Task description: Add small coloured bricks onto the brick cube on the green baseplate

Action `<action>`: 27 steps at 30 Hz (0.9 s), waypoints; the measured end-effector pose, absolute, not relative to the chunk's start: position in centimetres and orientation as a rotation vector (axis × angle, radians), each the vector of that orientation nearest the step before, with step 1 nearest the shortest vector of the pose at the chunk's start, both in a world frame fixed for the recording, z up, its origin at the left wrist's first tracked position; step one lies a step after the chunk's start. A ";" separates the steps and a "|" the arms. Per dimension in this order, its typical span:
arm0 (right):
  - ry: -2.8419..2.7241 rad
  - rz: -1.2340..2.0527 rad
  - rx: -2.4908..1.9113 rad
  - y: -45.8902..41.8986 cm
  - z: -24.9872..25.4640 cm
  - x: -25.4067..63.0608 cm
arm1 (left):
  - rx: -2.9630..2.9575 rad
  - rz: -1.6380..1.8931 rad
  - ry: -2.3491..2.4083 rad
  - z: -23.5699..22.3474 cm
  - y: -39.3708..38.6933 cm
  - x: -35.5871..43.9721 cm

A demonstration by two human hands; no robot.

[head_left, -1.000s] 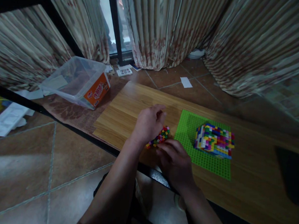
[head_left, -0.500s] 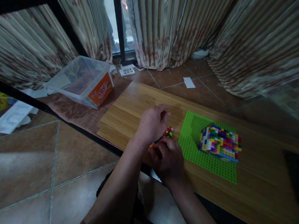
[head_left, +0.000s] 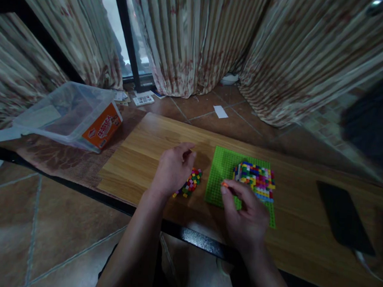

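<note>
A green studded baseplate (head_left: 222, 171) lies on the wooden tabletop (head_left: 146, 154), carrying a multicoloured block structure (head_left: 256, 180). My right hand (head_left: 244, 214) hovers over the baseplate's near edge, thumb and forefinger pinched on a small orange brick (head_left: 224, 184). A loose cluster of small coloured bricks (head_left: 191, 184) lies to the left of the baseplate. My left hand (head_left: 172, 168) rests curled over that cluster, touching its left side; whether it holds a brick is hidden.
A clear plastic tub with an orange label (head_left: 71, 113) stands at the left on a brown mat. A dark phone (head_left: 343, 218) lies at the right of the tabletop. Curtains, a window frame and scattered papers on the tiled floor lie beyond.
My right hand has left the brick cluster and moved right to the baseplate, now holding an orange brick. My left hand stays on the cluster. The view has shifted.
</note>
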State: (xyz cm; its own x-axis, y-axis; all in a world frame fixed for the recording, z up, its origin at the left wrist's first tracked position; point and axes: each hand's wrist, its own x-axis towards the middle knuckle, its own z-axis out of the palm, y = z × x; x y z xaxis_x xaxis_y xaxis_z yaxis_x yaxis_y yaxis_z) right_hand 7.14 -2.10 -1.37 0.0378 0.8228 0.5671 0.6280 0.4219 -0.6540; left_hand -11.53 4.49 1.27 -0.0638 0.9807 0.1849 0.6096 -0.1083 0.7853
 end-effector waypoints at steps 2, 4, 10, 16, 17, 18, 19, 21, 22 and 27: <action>-1.572 0.176 -1.363 -1.8 -1.0 9.6 | 1.745 1.046 1.689 1.3 4.5 -11.4; -1.464 0.148 -1.462 -1.5 -0.8 12.1 | 1.732 1.049 1.681 1.2 4.6 -11.3; -1.450 0.076 -1.670 -1.1 -0.3 16.6 | 1.727 1.061 1.660 1.3 4.6 -10.9; -1.635 0.078 -1.695 -1.3 -0.6 16.5 | 1.745 1.038 1.654 1.4 4.7 -10.7; -1.651 0.079 -1.702 -1.3 -0.6 16.5 | 1.745 1.046 1.654 1.4 4.7 -10.7; -1.666 0.076 -1.713 -1.3 -0.7 16.4 | 1.745 1.051 1.651 1.3 4.7 -10.8; -1.679 0.069 -1.724 -1.3 -0.7 16.4 | 1.745 1.053 1.648 1.2 4.7 -10.8; -1.685 0.056 -1.749 -1.3 -0.7 16.3 | 1.743 1.049 1.645 1.1 4.7 -10.8; -1.680 0.053 -1.764 -1.3 -0.7 16.3 | 1.739 1.050 1.644 1.1 4.7 -10.8; -1.638 0.075 -1.821 -1.3 -0.6 16.3 | 1.733 1.050 1.636 1.3 4.6 -10.8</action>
